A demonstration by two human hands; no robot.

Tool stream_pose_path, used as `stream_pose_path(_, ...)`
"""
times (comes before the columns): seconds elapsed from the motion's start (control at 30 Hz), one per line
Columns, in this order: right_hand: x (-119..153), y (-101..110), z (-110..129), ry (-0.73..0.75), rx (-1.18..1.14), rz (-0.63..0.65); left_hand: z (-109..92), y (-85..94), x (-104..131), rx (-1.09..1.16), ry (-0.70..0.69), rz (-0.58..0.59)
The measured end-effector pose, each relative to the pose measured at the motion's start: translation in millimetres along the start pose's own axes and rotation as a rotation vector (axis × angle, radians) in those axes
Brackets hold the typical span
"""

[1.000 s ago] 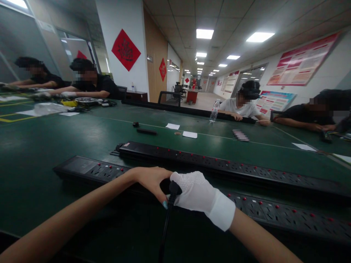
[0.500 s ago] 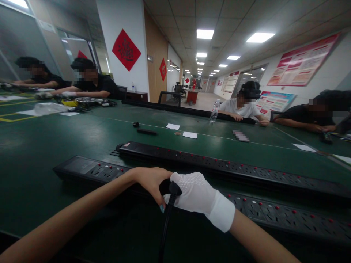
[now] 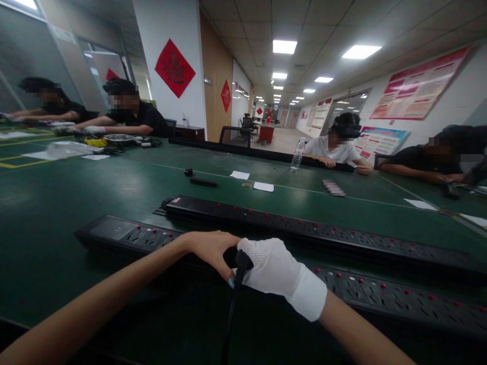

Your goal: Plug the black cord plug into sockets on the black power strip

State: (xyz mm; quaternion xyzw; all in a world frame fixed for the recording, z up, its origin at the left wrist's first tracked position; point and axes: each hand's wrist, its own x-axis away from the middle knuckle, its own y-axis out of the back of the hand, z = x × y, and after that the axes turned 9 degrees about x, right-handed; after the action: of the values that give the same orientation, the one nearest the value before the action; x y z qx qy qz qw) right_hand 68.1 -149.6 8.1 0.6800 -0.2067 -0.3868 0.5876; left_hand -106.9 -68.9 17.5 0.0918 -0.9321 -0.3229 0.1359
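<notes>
A long black power strip (image 3: 114,229) with rows of sockets and small red lights lies across the table before me. My left hand (image 3: 215,251), bare, is curled over its middle, thumb on the near side and the other fingers mostly hidden behind. My right hand (image 3: 268,266), in a white dotted glove, is closed round a black plug (image 3: 243,259) at the strip's middle. From the plug a black cable (image 3: 230,314) hangs down towards me. The two hands meet there, so whether the plug's pins sit in a socket is hidden.
A second black power strip (image 3: 304,228) lies just behind. Beyond it are white paper slips (image 3: 264,187), a small black bar (image 3: 203,182), a phone (image 3: 334,188) and a water bottle (image 3: 297,154). Several people sit round the green table (image 3: 152,180).
My left thumb has shifted slightly right, closer to the plug. My right hand stays nearly still on the plug.
</notes>
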Motion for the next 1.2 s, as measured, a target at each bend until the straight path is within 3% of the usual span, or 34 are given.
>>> stream_pose_path(0.4,-2,-3,5,-0.073,0.005,-0.047,3,-0.1,1,0.005,0.016,0.023)
stream_pose_path(0.63,-3,1,3,-0.362,-0.547,-0.281,4,-3.6,4,-0.119,0.006,-0.054)
stream_pose_path(0.73,-5,-1,-6,-0.474,-0.561,-0.361,4,-3.2,6,-0.188,0.076,-0.061)
stream_pose_path(0.83,-7,-1,-15,-0.449,-0.469,-0.261,9,3.1,12,-0.168,0.142,-0.056)
stream_pose_path(0.93,-14,2,-8,-0.363,-0.430,-0.144,18,14.2,21,-0.092,0.148,0.000)
stream_pose_path(1.07,-35,4,15,-0.283,-0.401,-0.073,31,24.0,26,0.024,0.053,0.122)
stream_pose_path(1.2,-55,3,20,-0.238,-0.092,0.028,36,22.8,25,0.153,-0.032,0.130)
